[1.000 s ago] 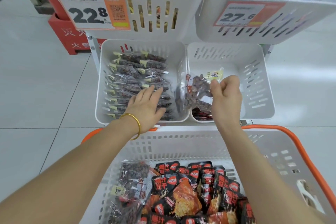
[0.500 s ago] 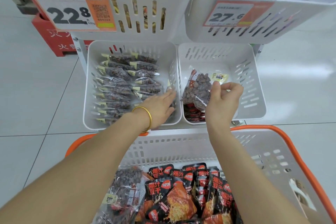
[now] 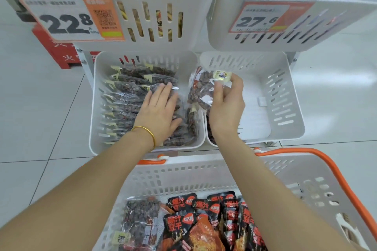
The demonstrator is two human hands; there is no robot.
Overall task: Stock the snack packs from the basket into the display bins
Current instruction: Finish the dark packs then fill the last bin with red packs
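Note:
My left hand [image 3: 158, 111] lies flat, fingers straight, on the rows of clear packs of dark snacks [image 3: 127, 87] that fill the lower left white bin [image 3: 95, 108]. My right hand [image 3: 226, 106] pinches the top of one clear pack of brown snacks [image 3: 201, 87] and holds it upright over the wall between the left bin and the lower right bin [image 3: 285, 96]. The white basket with orange rim [image 3: 306, 173] sits below, holding a clear pack [image 3: 140, 216] and several black-and-red packs [image 3: 214, 214].
Two upper white bins overhang the lower ones: one with orange packs and a 22.8 price tag [image 3: 67, 18], one with white packs and a 27.6 tag [image 3: 259, 17]. A red box [image 3: 61, 53] stands on the tiled floor at the left.
My left hand slid forward again onto the middle of the packs in the left bin. My right hand raised the clear pack and shifted it left toward the divider between the bins.

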